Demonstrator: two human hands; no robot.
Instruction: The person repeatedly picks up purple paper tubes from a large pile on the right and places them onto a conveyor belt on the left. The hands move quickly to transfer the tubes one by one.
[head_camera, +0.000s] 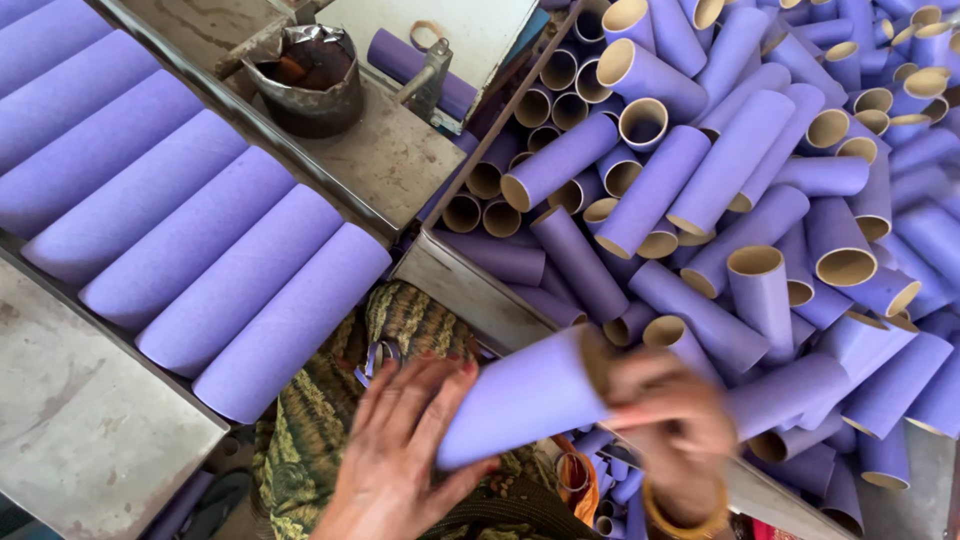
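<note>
Near the bottom centre, both hands are gripping one purple cardboard tube (525, 398): the left hand (400, 455) is cupping its near end with fingers spread, while the blurred right hand (665, 435) is clamping the open far end. Keeping that two-ended grip firm would probably be stopping it from slipping toward the heaped tubes (760, 190) on the right.

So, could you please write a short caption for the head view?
Both hands, left hand and right hand, hold one purple cardboard tube beside a pile of tubes.

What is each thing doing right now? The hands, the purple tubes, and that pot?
Left hand: flat against the held tube.
Right hand: blurred, gripping the tube's open end.
Held tube: tilted, between both hands.
Row of tubes: lying side by side.
Tube pile: jumbled, ends open.
Pot: upright, uncovered, dark contents.
</note>
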